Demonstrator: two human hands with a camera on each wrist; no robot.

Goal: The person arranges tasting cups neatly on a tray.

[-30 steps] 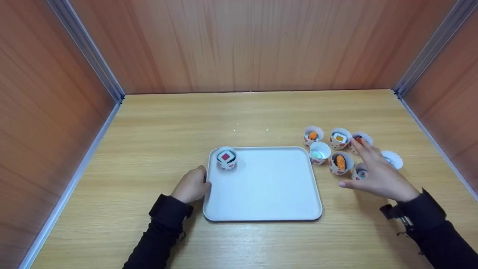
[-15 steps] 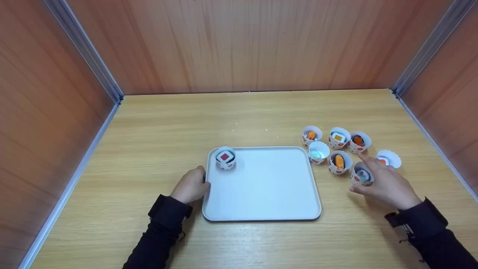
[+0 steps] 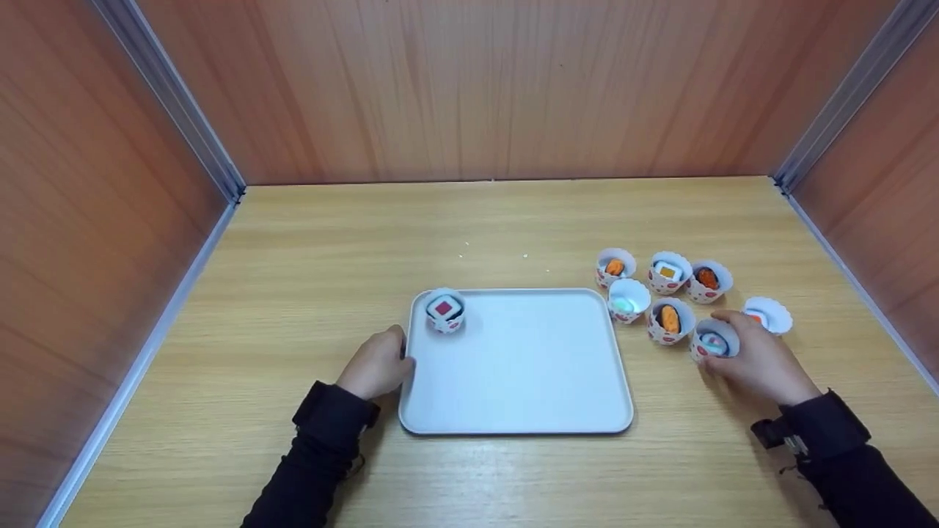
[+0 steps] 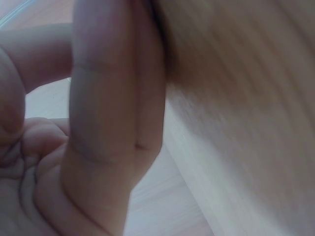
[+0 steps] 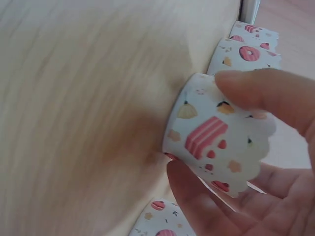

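My right hand (image 3: 764, 357) pinches a paper baking cup (image 5: 221, 132) between thumb and fingers, at the near end of the cup group. The cup is white with printed cakes and stands upright; a pale piece lies inside it. At the left edge of a white rectangular tray (image 3: 521, 367), my left hand (image 3: 374, 364) grips the rim, thumb on top. Its curled fingers (image 4: 106, 98) fill the left wrist view. One paper cup (image 3: 445, 311) with a white, red-centred sushi-like piece stands in the tray's far left corner.
Right of the tray stand several more cups, including one with an orange-topped piece (image 3: 668, 320), one with a pale green piece (image 3: 628, 300) and one with a reddish piece (image 3: 708, 281). A wider white cup (image 3: 774, 313) sits beyond my right hand. Wooden panels (image 3: 499, 88) enclose the table.
My right hand has come down over the nearest cup, and its thumb and fingers have closed on it. My left hand and the tray have not moved.
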